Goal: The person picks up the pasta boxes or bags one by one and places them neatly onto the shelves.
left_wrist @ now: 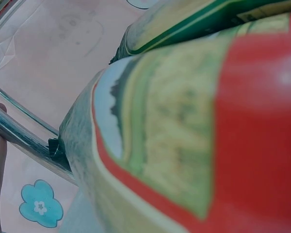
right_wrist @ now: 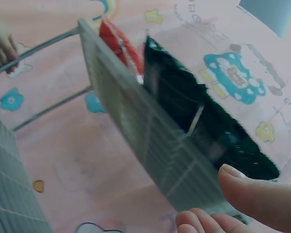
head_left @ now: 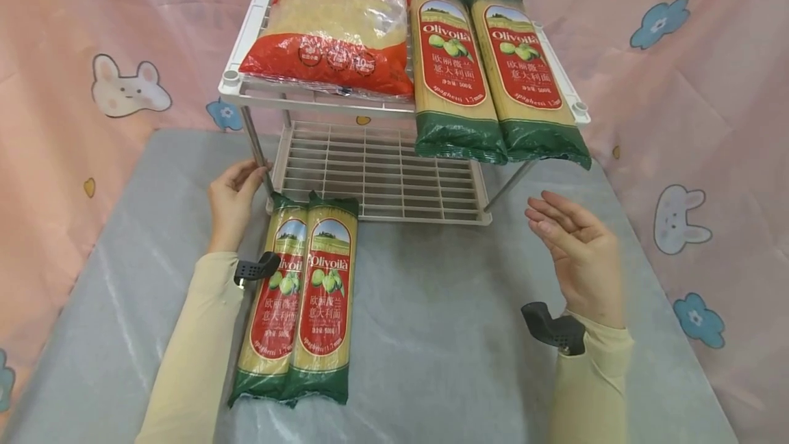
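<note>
Head view: a metal post [head_left: 252, 136] of the two-tier rack [head_left: 243, 40] is gripped by the left hand [head_left: 231, 201], while nothing is held by the right hand [head_left: 582, 262], poised beside the rack with fingers extended. Two spaghetti packs [head_left: 302, 303] are laid on the table [head_left: 431, 314]. The rack is apparently being steadied or positioned; for loading, those packs would need to be grasped by the free hand, brought across.
</note>
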Demonstrator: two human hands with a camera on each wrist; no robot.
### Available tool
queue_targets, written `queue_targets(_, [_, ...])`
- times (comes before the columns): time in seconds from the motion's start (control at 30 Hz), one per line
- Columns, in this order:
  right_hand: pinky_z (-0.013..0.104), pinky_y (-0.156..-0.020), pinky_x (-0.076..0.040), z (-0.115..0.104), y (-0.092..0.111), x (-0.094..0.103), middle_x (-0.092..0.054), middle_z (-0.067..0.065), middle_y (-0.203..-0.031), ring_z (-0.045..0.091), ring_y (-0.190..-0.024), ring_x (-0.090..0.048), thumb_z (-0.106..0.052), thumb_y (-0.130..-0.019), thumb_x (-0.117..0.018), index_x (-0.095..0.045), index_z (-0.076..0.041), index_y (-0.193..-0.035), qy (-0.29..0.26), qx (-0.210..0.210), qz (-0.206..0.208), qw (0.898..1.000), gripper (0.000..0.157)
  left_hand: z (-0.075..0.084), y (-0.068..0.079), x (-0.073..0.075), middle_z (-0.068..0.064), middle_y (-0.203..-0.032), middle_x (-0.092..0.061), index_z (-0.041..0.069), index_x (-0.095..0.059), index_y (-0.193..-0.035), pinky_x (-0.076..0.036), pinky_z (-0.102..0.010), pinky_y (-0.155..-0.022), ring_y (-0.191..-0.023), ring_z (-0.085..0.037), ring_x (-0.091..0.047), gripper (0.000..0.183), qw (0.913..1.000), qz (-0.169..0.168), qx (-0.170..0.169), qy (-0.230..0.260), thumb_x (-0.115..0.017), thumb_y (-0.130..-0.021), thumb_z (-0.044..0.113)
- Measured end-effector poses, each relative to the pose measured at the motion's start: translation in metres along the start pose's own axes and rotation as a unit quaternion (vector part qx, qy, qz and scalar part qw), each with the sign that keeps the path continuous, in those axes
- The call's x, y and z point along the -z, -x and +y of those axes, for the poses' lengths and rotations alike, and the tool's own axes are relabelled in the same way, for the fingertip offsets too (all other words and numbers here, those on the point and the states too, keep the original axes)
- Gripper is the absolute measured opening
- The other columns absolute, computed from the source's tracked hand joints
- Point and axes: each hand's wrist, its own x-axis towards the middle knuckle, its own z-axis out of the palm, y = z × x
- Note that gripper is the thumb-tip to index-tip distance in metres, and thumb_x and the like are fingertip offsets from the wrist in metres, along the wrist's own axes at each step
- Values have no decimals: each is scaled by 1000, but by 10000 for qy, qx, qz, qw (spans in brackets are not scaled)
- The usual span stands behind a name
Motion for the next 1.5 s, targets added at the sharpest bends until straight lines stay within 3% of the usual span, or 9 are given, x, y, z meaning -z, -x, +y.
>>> queue_targets(0.1, [29, -89, -52, 11, 5, -3, -66, 17, -106, 27, -99, -64, 21, -87, -48, -55, 14, -120, 215, -128, -22, 9997, 35, 12, 4, 0, -12, -107, -69, -10, -62, -111, -51, -24, -89, -92, 1, -62, 26, 10000, -5, 32, -32, -60, -93, 8])
queue_targets(0.2, [28, -88, -52, 22, 10, -7, -66, 15, -106, 24, -97, -65, 21, -87, -49, -57, 12, -120, 371, -300, -65, 9988, 35, 10, 3, 0, -14, -108, -68, -9, -62, -112, -51, -24, -89, -93, 1, -62, 26, 9999, 3, 43, -90, -60, -93, 8])
queue_targets(0.33, [29, -88, -53, 39, 17, -12, -67, 13, -107, 23, -97, -64, 20, -87, -50, -57, 10, -120, 482, -575, -240, 9969, 35, -4, -2, 0, -12, -109, -68, -6, -63, -112, -51, -24, -90, -94, -2, -63, 27, 9999, 57, 51, -115, -61, -93, 13])
queue_targets(0.7, [30, -88, -53, 69, 28, -21, -67, 8, -109, 21, -99, -65, 12, -87, -58, -48, 18, -124, 1254, -1105, -542, 9844, 39, -7, -3, 0, -10, -107, -69, -6, -64, -111, -51, -25, -91, -95, -3, -63, 27, 9999, 90, -19, -51, -63, -92, 13])
queue_targets(0.93, [28, -87, -53, 89, 36, -28, -68, 5, -107, 20, -98, -65, 11, -84, -60, -43, 21, -126, 1492, -1661, -636, 9727, 46, -5, -2, 0, -11, -107, -69, -5, -65, -111, -51, -25, -91, -95, -4, -63, 28, 9999, 98, -14, -117, -63, -92, 15])
queue_targets(1.23, [27, -86, -53, 121, 45, -46, -60, 29, -114, 16, -97, -64, 9, -82, -64, -46, 19, -124, 1478, -2303, -767, 9588, 47, -6, -3, -1, -13, -108, -69, -6, -64, -111, -50, -26, -91, -94, -3, -63, 27, 9999, 144, 31, -79, -62, -92, 14])
queue_targets(1.5, [26, -86, -52, 144, 52, -61, -61, 30, -114, 14, -94, -65, 6, -81, -66, -50, 17, -122, 1403, -2713, -986, 9471, 45, -5, -3, -1, -11, -106, -69, -7, -64, -110, -50, -26, -91, -94, -3, -64, 27, 9999, 137, 62, 61, -63, -92, 13])
